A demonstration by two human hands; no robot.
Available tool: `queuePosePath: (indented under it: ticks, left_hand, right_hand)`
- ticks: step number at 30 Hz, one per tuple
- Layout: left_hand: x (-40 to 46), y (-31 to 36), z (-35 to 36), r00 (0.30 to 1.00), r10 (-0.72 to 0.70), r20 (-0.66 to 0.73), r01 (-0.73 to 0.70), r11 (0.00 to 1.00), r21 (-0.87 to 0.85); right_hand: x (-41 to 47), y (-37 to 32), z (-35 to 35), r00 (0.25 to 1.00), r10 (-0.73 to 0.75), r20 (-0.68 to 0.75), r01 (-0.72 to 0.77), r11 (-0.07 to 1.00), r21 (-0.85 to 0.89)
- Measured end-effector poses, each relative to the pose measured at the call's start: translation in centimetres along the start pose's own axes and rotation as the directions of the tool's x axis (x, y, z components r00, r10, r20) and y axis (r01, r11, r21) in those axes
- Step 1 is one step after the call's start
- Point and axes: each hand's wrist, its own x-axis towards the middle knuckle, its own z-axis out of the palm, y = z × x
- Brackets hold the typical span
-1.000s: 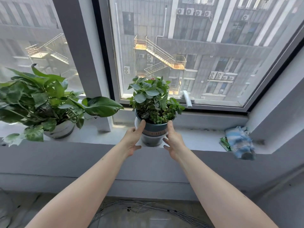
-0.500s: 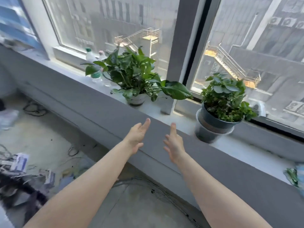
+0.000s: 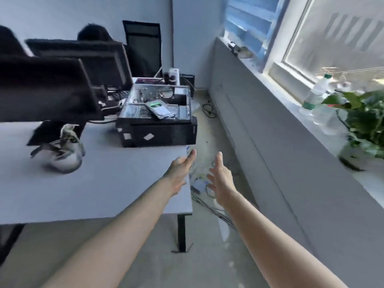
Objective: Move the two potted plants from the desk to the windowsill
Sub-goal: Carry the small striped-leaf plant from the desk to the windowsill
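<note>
The big gray table (image 3: 93, 183) lies to the left of the hands and reaches far out that way. The long windowsill (image 3: 291, 104) runs along the right side of the hands, up and away.

On the windowsill, far to the right of the hands, stands a leafy green plant (image 3: 361, 121) in a pale pot. It looks like it is already in its new home. A clear bottle (image 3: 313, 96) stands just behind it. Only this one plant shows on the sill from here, and the picture is blurry.

On the table, far to the left of the hands and a little ahead, sits a small plant in a round white pot (image 3: 64, 152). It stands up straight, and its leaves point up and to the side. Behind it are dark screens (image 3: 47, 88) and an open computer box (image 3: 158, 107).

The left hand (image 3: 179, 173) is over the table's right edge. The right hand (image 3: 221, 177) is past the edge, over the floor. Both hands are spread wide, a little apart, and hold nothing.

The left hand is nearer to the small pot. I think both hands must swing left across the table to reach it.
</note>
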Motion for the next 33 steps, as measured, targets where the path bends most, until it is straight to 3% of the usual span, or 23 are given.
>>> queuePosePath:
  ticks: [7,14,23,33]
  left_hand:
    - [-2.8,0.2,-21.1,0.952,-0.044,-0.304,0.037,0.999,-0.029]
    - [-4.2,-0.2,-37.7,0.908,-0.076,-0.412,0.054,0.996,-0.064]
    - [0.0,-2.1,-50.4,0.861,-0.162,-0.482,0.112,0.985,-0.131]
    - [6.9,-3.9,-55.3,0.909,-0.213,-0.36,0.186,0.977,-0.108]
  right_hand:
    - [-1.9,0.7,20.8,0.953,0.035,0.3,-0.028,0.999,-0.026]
    - [-2.3,3.8,38.2,0.902,0.111,0.418,-0.068,0.991,-0.115]
    - [2.5,6.7,50.7,0.889,0.252,0.383,-0.144,0.946,-0.289]
    - [6.3,8.6,56.4,0.867,0.333,0.371,-0.3,0.943,-0.145]
